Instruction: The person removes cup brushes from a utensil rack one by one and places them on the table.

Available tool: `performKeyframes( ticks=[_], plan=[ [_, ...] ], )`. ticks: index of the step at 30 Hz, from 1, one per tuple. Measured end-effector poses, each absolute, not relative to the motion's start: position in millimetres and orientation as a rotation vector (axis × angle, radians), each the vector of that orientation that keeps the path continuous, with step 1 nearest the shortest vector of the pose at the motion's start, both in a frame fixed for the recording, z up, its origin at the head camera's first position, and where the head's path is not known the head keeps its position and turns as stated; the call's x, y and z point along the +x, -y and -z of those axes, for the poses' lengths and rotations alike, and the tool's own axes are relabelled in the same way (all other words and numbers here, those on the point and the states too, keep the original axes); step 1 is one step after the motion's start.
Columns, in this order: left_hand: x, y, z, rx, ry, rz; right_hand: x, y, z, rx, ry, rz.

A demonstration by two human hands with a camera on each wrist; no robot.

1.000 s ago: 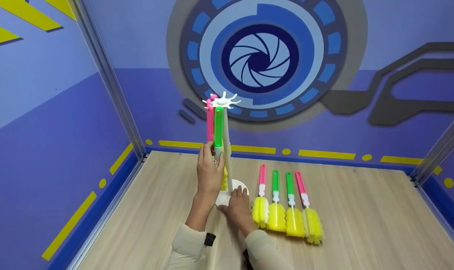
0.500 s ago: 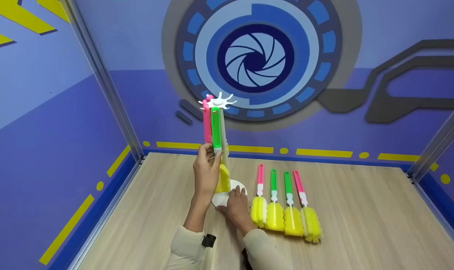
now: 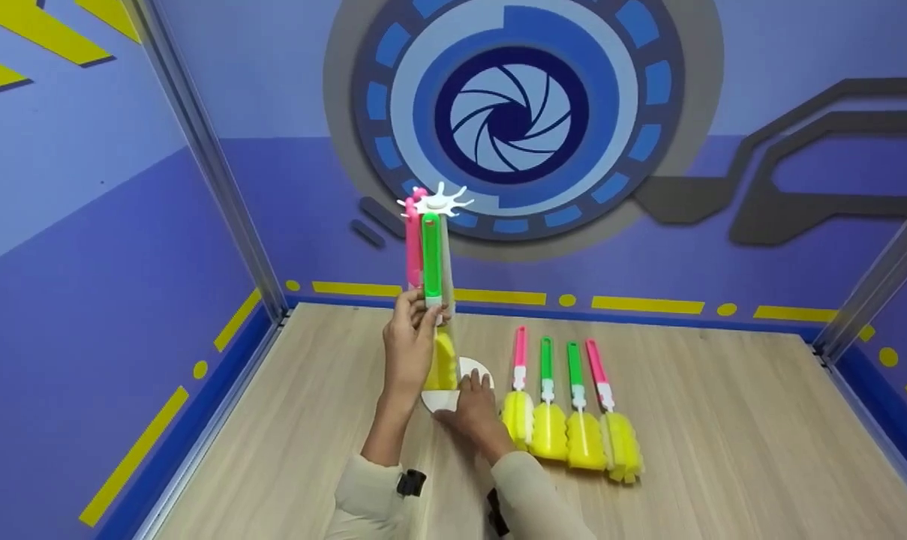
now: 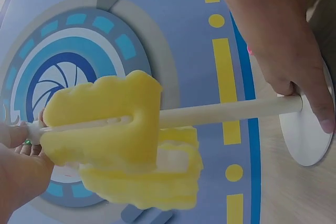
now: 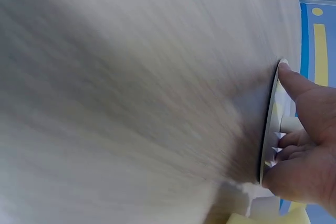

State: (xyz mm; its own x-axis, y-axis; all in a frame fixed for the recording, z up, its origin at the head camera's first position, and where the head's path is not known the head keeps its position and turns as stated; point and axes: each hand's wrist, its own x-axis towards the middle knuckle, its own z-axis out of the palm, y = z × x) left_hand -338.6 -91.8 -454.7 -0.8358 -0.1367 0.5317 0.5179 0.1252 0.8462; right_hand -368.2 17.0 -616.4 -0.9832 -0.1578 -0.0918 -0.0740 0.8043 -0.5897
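From here the left hand (image 3: 408, 352) pinches a green-handled sponge brush (image 3: 432, 262) by its white collar (image 3: 433, 302), just beside the white stand (image 3: 447, 270); the right hand (image 3: 477, 405) lies spread over the round base (image 3: 439, 402), pressing on it; I'd judge the brush light, its plastic handle stiff and slightly slick, its yellow sponge head (image 3: 443, 364) soft and squashable, so the collar seems the surest hold; its long axis stands near upright, handle up, sponge down; whether it hangs from the hook crown (image 3: 437, 202), I can't tell.
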Motion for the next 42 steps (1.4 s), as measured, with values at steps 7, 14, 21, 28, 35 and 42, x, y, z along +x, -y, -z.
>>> performKeyframes(
  ticks=[7,14,21,28,35,42],
  plan=[
    [-330.7,92.2,442.7,-0.365,1.964,1.734,-371.5,-18.4,609.4,-0.205,-2.838,0.818],
    [-335.0,94.0,447.3,-0.390,1.980,1.720,-370.1,-19.8,609.1,-0.200,-2.856,0.797],
    [-342.8,98.7,459.6,-0.422,1.985,1.719,-364.8,-20.6,611.3,-0.168,-2.845,0.860],
    [-344.0,103.3,457.0,-0.435,1.946,1.707,-366.3,-17.6,605.0,-0.176,-2.842,0.919],
    [-336.5,108.7,461.0,-0.457,1.951,1.730,-364.6,-11.6,604.3,-0.185,-2.856,0.865],
    [-335.9,108.5,463.1,-0.472,1.951,1.745,-368.6,-16.1,606.3,-0.132,-2.803,0.940]
  ],
)
